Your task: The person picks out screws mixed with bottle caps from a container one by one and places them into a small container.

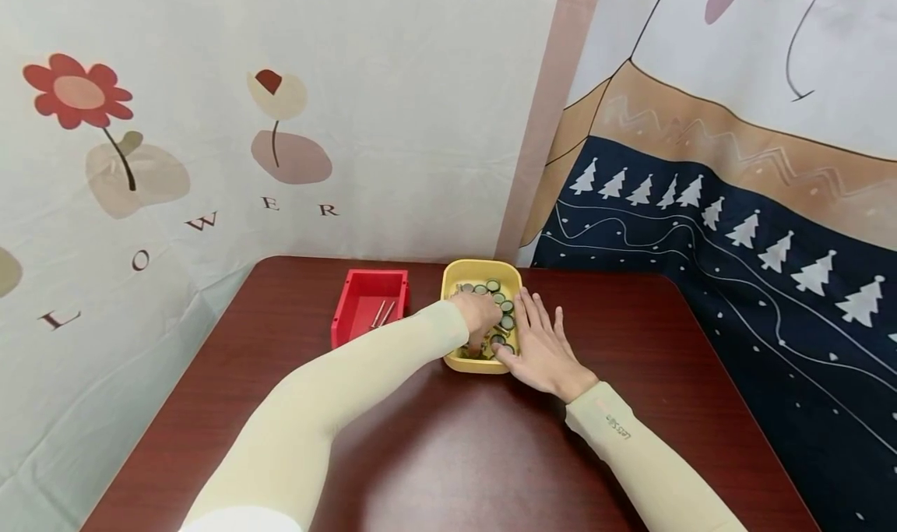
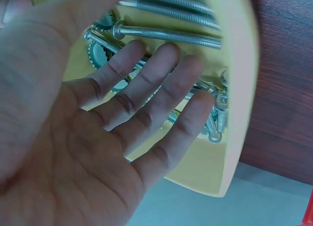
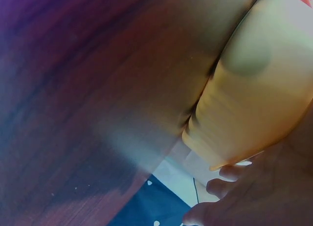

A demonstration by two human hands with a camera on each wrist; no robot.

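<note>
A yellow plastic bin (image 1: 476,367) at the back of the table holds bottle caps (image 1: 507,322) and metal bolts (image 2: 171,36). My left hand (image 1: 476,314) reaches down into it. In the left wrist view its fingers lie spread and slightly bent over the bolts and caps, with nothing visibly held. My right hand (image 1: 543,353) rests at the bin's right side, its fingers straight and spread and the thumb over the rim. The right wrist view shows its fingertips beside the bin's outer wall (image 3: 254,103).
To the left of the yellow bin stands a red bin (image 1: 371,283) with a few long bolts (image 1: 381,314) lying in it. Both bins are on a dark red-brown table (image 1: 455,470). Printed curtains (image 1: 420,127) hang behind the table's back edge and along its right side.
</note>
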